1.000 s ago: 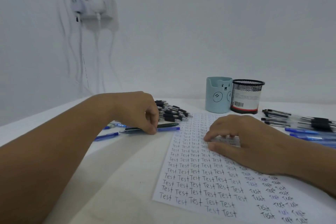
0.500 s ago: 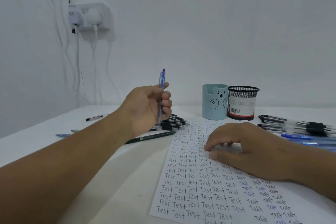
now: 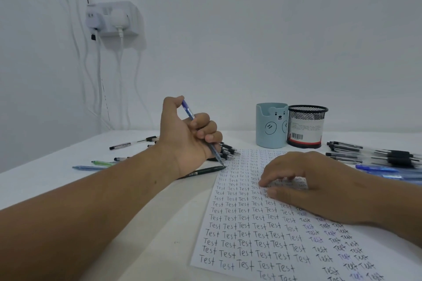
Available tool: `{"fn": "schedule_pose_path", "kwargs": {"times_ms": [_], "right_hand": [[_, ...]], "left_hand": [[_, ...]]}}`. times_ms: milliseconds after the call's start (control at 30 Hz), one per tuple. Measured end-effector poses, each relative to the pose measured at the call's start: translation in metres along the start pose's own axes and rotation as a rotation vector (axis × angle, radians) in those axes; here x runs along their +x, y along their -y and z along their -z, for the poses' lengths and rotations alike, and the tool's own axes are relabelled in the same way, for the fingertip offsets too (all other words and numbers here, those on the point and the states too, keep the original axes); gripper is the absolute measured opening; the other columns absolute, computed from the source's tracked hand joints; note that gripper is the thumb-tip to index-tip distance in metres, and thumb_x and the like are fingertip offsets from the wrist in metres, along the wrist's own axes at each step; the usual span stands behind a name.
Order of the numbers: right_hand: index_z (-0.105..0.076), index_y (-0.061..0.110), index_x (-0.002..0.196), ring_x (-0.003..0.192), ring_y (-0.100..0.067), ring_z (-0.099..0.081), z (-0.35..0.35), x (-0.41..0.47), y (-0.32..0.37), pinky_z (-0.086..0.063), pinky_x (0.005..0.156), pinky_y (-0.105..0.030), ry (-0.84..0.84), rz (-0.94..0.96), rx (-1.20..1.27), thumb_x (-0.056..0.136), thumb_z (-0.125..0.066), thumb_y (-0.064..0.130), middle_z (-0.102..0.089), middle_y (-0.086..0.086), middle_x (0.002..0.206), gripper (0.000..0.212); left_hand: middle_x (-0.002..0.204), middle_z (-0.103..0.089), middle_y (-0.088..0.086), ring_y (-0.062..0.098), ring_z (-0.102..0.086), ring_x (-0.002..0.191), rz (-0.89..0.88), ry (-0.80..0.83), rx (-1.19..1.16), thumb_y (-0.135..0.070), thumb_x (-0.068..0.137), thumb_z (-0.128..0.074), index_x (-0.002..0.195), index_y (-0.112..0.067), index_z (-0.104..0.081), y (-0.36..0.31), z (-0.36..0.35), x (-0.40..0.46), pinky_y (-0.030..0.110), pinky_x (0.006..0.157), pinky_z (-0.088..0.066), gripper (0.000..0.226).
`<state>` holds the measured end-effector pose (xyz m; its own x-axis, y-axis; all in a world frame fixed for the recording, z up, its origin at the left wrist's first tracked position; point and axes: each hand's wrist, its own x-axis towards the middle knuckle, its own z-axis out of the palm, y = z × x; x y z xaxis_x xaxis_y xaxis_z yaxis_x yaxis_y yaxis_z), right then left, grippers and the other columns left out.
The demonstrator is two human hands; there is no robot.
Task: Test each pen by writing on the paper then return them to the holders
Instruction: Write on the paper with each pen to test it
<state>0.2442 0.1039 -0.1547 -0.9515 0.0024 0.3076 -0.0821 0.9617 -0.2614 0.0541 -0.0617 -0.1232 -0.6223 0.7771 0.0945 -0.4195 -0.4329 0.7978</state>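
On the white table (image 3: 68, 189), a white sheet of paper (image 3: 262, 230) filled with rows of the handwritten word "Test" lies in front of the person. The left hand (image 3: 189, 134) is raised above the table near the sheet's far left corner, its fingers curled round a blue ballpoint pen (image 3: 201, 130) held slanted, tip down and close to the sheet's edge. The right hand (image 3: 312, 182) rests on the paper, fingers bent, fingertips pressing the sheet and holding nothing. A dark green pen (image 3: 201, 171) lies just beside the sheet's left edge, under the left wrist. A cluster of black pens (image 3: 228, 149) lies behind the left hand. Beyond the paper stand a light blue bear-faced holder (image 3: 270, 125) and, touching it on the right, a black wire-mesh holder (image 3: 306, 126). More black and blue pens (image 3: 376, 157) lie to the right of the sheet.
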Motion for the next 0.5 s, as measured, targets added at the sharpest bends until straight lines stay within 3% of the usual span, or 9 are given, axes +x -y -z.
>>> {"fn": "schedule_pose_path", "kwargs": {"times_ms": [167, 267, 333, 400, 500], "right_hand": [[-0.068, 0.047, 0.114, 0.104, 0.01, -0.057, 0.004, -0.004, 0.002, -0.049, 0.088, -0.015, -0.019, -0.052, -0.006, 0.09, -0.059, 0.056, -0.063, 0.035, 0.106, 0.027], [-0.068, 0.042, 0.117, 0.092, 0.006, -0.059, 0.005, -0.005, 0.002, -0.052, 0.079, -0.016, -0.197, -0.095, -0.01, 0.086, -0.063, 0.055, -0.066, 0.028, 0.093, 0.034], [-0.071, 0.04, 0.113, 0.082, 0.001, -0.056, 0.007, -0.005, 0.001, -0.045, 0.066, -0.014, -0.361, -0.086, -0.039, 0.077, -0.061, 0.066, -0.063, 0.023, 0.082, 0.046], [-0.073, 0.038, 0.109, 0.074, 0.003, -0.053, 0.008, -0.003, 0.0, -0.034, 0.058, -0.013, -0.435, -0.061, -0.111, 0.072, -0.058, 0.073, -0.055, 0.018, 0.071, 0.053], [-0.079, 0.032, 0.1, 0.057, -0.001, -0.046, 0.009, -0.001, -0.002, -0.028, 0.057, -0.019, -0.469, -0.01, -0.19, 0.08, -0.073, 0.056, -0.044, 0.02, 0.061, 0.032]], "left_hand": [[0.065, -0.04, 0.004, 0.024, -0.049, 0.061, 0.016, 0.088, -0.052, -0.061, 0.088, -0.038, 0.059, -0.014, -0.038, 0.004, -0.001, 0.001, 0.033, 0.071, -0.037, 0.055], [0.078, -0.056, 0.011, 0.033, -0.066, 0.081, 0.06, 0.164, -0.05, -0.058, 0.092, -0.034, 0.066, -0.01, -0.049, 0.01, -0.005, -0.001, 0.043, 0.087, -0.052, 0.056], [0.086, -0.063, 0.016, 0.039, -0.07, 0.094, 0.079, 0.18, -0.045, -0.054, 0.094, -0.035, 0.069, -0.007, -0.054, 0.016, -0.01, -0.002, 0.051, 0.093, -0.058, 0.057], [0.093, -0.068, 0.02, 0.045, -0.069, 0.104, 0.097, 0.189, -0.023, -0.052, 0.095, -0.035, 0.073, -0.004, -0.057, 0.021, -0.016, -0.006, 0.061, 0.091, -0.054, 0.056], [0.111, -0.069, 0.028, 0.054, -0.064, 0.111, 0.149, 0.223, -0.004, -0.049, 0.097, -0.034, 0.08, -0.002, -0.058, 0.029, -0.026, -0.012, 0.065, 0.092, -0.049, 0.055]]}}
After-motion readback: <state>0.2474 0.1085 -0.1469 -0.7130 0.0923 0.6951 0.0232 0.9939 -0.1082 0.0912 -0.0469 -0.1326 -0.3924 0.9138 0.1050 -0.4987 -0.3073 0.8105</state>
